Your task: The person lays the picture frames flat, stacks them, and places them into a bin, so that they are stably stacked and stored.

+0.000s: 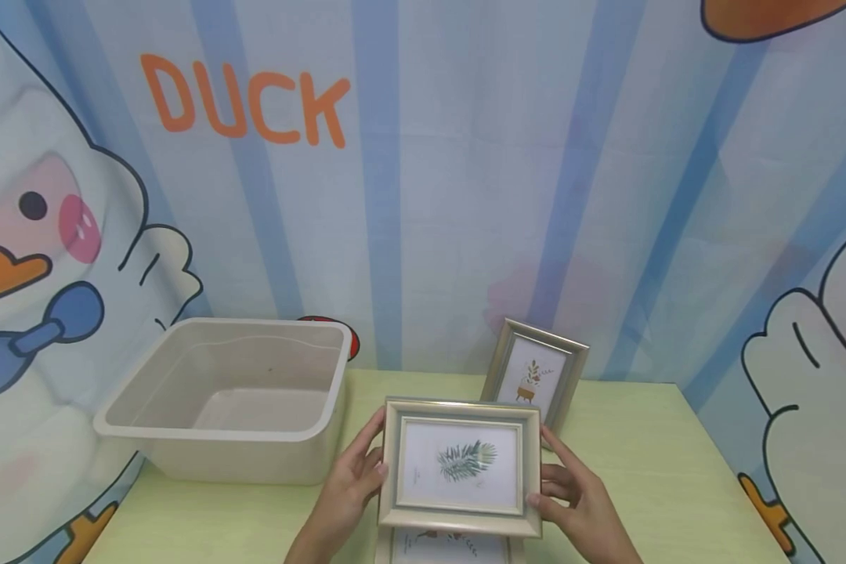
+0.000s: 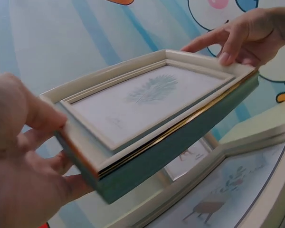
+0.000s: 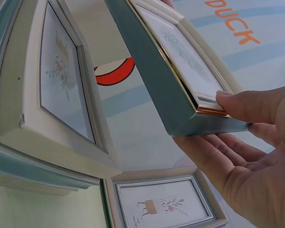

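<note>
Both hands hold a picture frame (image 1: 461, 468) with a green leaf print, its long side running left to right. My left hand (image 1: 348, 486) grips the left edge, thumb on the front and fingers underneath in the left wrist view. On the right edge, my right hand (image 1: 581, 501) pinches the frame between thumb and fingers, seen also in the right wrist view. The frame is raised above another picture frame (image 2: 228, 190) with a plant-pot print, partly hidden in the head view. Behind them a third frame (image 1: 571, 376) stands upright, its lower part covered by the held one.
A beige plastic tub (image 1: 218, 458) stands on the left of the pale green table (image 1: 648, 462). Behind the table hangs a blue striped cloth (image 1: 451, 196) printed with ducks and lettering. In the right wrist view, the lower frame (image 3: 23, 95) sits on further frame edges.
</note>
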`<state>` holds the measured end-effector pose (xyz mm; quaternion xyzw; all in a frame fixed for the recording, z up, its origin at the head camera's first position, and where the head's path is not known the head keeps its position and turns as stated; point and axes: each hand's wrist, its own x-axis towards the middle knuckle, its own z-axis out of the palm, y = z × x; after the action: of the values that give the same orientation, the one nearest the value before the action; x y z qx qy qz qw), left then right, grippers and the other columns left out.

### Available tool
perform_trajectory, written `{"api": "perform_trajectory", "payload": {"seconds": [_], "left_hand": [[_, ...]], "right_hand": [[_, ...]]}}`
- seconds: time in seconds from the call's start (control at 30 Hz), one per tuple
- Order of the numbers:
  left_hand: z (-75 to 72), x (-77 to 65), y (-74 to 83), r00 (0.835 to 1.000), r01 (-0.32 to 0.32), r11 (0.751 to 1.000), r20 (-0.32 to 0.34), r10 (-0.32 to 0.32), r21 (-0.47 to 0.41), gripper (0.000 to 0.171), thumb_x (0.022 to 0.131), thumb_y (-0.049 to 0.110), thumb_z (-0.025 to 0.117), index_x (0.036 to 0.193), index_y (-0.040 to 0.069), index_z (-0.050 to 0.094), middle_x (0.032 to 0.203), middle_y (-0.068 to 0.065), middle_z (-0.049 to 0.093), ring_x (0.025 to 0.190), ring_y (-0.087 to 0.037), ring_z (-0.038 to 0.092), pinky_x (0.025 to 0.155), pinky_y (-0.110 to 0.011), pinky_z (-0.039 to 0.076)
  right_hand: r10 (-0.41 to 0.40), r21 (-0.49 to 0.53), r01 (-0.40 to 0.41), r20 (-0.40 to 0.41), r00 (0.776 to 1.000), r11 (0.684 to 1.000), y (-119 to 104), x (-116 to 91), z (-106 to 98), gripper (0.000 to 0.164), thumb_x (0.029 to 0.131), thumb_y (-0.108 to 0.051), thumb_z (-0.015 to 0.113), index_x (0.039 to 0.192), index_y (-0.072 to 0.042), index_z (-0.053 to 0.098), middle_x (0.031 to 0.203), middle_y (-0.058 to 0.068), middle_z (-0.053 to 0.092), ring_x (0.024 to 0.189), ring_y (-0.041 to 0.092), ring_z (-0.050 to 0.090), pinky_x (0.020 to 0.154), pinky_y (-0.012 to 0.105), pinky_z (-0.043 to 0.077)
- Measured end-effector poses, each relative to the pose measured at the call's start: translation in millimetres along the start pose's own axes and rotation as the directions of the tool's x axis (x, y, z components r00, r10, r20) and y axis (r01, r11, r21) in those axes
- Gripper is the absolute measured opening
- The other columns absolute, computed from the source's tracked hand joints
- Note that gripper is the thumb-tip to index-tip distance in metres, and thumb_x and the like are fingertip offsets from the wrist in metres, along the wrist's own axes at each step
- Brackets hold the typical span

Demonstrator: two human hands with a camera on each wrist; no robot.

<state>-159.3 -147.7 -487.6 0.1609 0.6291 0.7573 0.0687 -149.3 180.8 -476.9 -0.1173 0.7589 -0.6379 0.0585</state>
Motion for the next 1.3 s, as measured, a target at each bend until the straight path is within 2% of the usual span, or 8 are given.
{"api": "perform_trajectory", "payload": {"seconds": [0.17, 0.37, 0.57, 0.7, 0.93, 1.17, 1.23, 1.3], "left_hand": [[-10.4, -4.4, 1.1, 0.992, 0.041, 0.992, 0.111, -0.054, 0.120, 0.080, 0.099, 0.002, 0.051, 0.162, 0.018, 0.005, 0.168, -0.016, -0.004, 0.132, -0.014, 0.050, 0.092, -0.031, 0.058], [-16.6, -7.7, 4.3, 0.980, 0.039, 0.981, 0.183, -0.074, 0.189, 0.090, 0.094, -0.001, 0.061, 0.162, 0.017, 0.006, 0.166, -0.023, 0.000, 0.104, -0.008, 0.058, 0.074, -0.035, 0.063], [-20.4, -12.5, 8.1, 0.964, 0.156, 0.978, 0.194, -0.182, 0.141, 0.103, 0.084, -0.006, 0.071, 0.162, 0.021, 0.010, 0.166, -0.020, 0.006, 0.099, -0.012, 0.061, 0.072, -0.044, 0.064], [-23.9, -14.2, 4.4, 0.959, 0.189, 0.975, 0.192, -0.209, 0.116, 0.103, 0.081, -0.005, 0.074, 0.161, 0.013, 0.012, 0.165, -0.026, 0.005, 0.090, -0.013, 0.063, 0.069, -0.044, 0.064], [-29.4, -15.9, -13.5, 0.953, 0.253, 0.961, 0.144, -0.267, 0.109, 0.102, 0.079, -0.002, 0.076, 0.160, 0.008, 0.015, 0.165, -0.026, 0.010, 0.079, -0.011, 0.064, 0.067, -0.044, 0.063], [-28.0, -20.0, -25.5, 0.947, 0.289, 0.948, 0.105, -0.303, 0.133, 0.100, 0.079, -0.001, 0.075, 0.159, 0.006, 0.017, 0.164, -0.027, 0.016, 0.076, -0.013, 0.065, 0.065, -0.046, 0.063], [-25.6, -21.1, -25.3, 0.945, 0.299, 0.943, 0.090, -0.314, 0.148, 0.099, 0.079, -0.001, 0.075, 0.159, 0.005, 0.017, 0.153, -0.030, 0.035, 0.074, -0.014, 0.065, 0.064, -0.046, 0.063], [-22.6, -22.1, -24.4, 0.943, 0.310, 0.935, 0.069, -0.326, 0.174, 0.099, 0.079, -0.002, 0.075, 0.159, 0.005, 0.018, 0.124, -0.028, 0.060, 0.071, -0.016, 0.065, 0.062, -0.045, 0.063]], "right_hand": [[0.005, 0.015, -0.005, 0.020, 1.000, 1.000, 1.2, -1.5, -2.2, 0.088, 0.089, -0.003, 0.071, 0.158, -0.002, 0.017, 0.122, 0.040, 0.060, 0.092, 0.005, 0.072, 0.073, 0.035, 0.063], [0.049, 0.061, -0.054, 0.069, 0.996, 0.997, 6.1, -3.0, -6.8, 0.089, 0.090, -0.005, 0.069, 0.159, -0.004, 0.014, 0.125, 0.042, 0.058, 0.094, 0.006, 0.072, 0.070, 0.039, 0.064], [0.106, 0.133, -0.132, 0.192, 0.976, 0.982, 9.6, -2.9, -13.1, 0.092, 0.092, -0.005, 0.068, 0.159, -0.002, 0.006, 0.119, 0.034, 0.064, 0.094, 0.012, 0.073, 0.072, 0.043, 0.064], [0.141, 0.151, -0.186, 0.267, 0.953, 0.971, 12.2, -1.7, -12.8, 0.092, 0.091, -0.003, 0.065, 0.157, 0.003, 0.000, 0.108, 0.020, 0.070, 0.091, 0.014, 0.073, 0.074, 0.045, 0.063], [0.253, 0.075, -0.278, 0.242, 0.937, 0.958, 21.0, -1.0, -3.9, 0.092, 0.090, -0.005, 0.068, 0.158, 0.002, 0.005, 0.095, 0.008, 0.063, 0.083, 0.019, 0.070, 0.071, 0.048, 0.063], [0.272, -0.010, -0.276, 0.214, 0.938, 0.961, 30.9, -1.5, 1.4, 0.090, 0.088, -0.003, 0.070, 0.155, 0.006, 0.011, 0.088, 0.006, 0.053, 0.073, 0.018, 0.062, 0.066, 0.046, 0.063], [0.264, -0.034, -0.263, 0.210, 0.942, 0.964, 33.3, -2.3, 2.4, 0.090, 0.086, -0.003, 0.071, 0.154, 0.009, 0.013, 0.086, 0.006, 0.053, 0.072, 0.018, 0.061, 0.065, 0.044, 0.063], [0.253, -0.070, -0.243, 0.199, 0.947, 0.967, 34.3, -2.9, 4.0, 0.089, 0.085, -0.003, 0.071, 0.152, 0.011, 0.015, 0.084, 0.005, 0.053, 0.071, 0.017, 0.059, 0.063, 0.041, 0.063]]}}
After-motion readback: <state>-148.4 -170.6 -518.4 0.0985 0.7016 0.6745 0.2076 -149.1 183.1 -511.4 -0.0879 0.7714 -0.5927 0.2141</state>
